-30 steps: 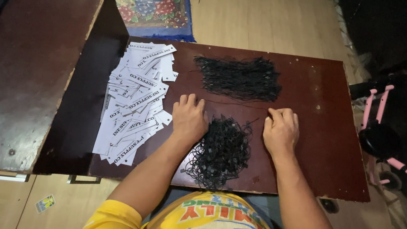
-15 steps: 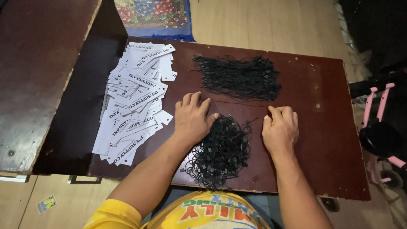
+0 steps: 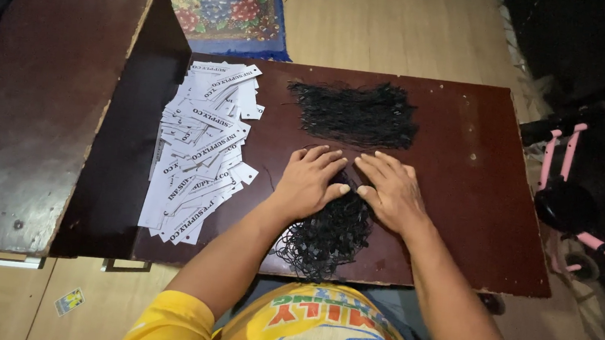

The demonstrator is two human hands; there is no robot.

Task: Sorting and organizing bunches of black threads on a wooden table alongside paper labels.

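A tangled heap of black strings point(image 3: 326, 234) lies at the near edge of a dark brown low table point(image 3: 477, 171). My left hand point(image 3: 310, 182) and my right hand point(image 3: 387, 188) rest flat on the far part of that heap, fingers spread, thumbs almost touching. A second, flatter pile of black strings point(image 3: 355, 114) lies beyond my fingertips. To the left of my left hand spreads a pile of white paper tags point(image 3: 202, 150) with dark print.
A higher dark wooden table point(image 3: 32, 95) stands at the left, butting against the low one. A patterned rug point(image 3: 215, 2) lies on the wooden floor beyond. A pink-framed wheeled toy point(image 3: 570, 201) stands at the right. A small card point(image 3: 68, 301) lies on the floor.
Both hands have slid inward over the near string heap. The right hand moved left from the bare table onto the strings, and the thumbs now nearly meet.
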